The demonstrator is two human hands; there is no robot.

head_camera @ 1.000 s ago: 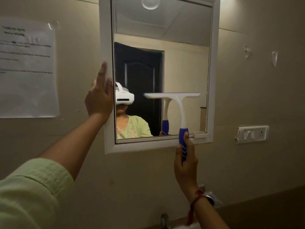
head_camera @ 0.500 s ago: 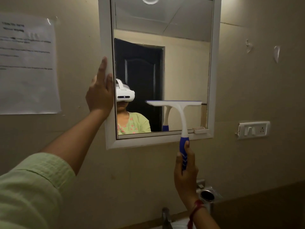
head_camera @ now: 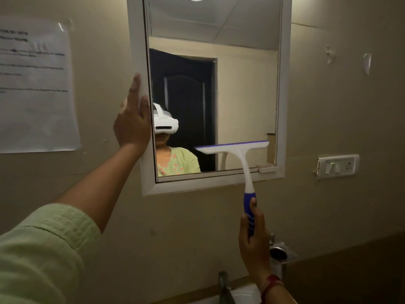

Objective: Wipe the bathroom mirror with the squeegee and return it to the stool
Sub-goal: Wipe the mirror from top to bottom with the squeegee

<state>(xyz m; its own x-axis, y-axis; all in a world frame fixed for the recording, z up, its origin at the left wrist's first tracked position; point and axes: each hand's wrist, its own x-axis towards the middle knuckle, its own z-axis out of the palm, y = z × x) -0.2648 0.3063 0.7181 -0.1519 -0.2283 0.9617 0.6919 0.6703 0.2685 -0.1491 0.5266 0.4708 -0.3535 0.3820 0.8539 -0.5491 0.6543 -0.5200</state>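
Observation:
A white-framed mirror (head_camera: 245, 88) hangs on the beige wall. My right hand (head_camera: 255, 240) grips the blue handle of a white squeegee (head_camera: 235, 150), whose blade lies across the lower right part of the glass, slightly tilted. My left hand (head_camera: 131, 121) presses flat against the mirror's left frame edge, fingers up, holding nothing. The stool is not in view.
A taped paper notice (head_camera: 35, 88) is on the wall at left. A white switch plate (head_camera: 337, 166) sits right of the mirror. Below are a tap (head_camera: 223, 284), a basin edge and a chrome holder (head_camera: 279, 254). A dark counter edge runs at lower right.
The squeegee blade has slid down the right side of the glass toward the bottom frame, my right hand lowering with it. My left hand stays on the frame.

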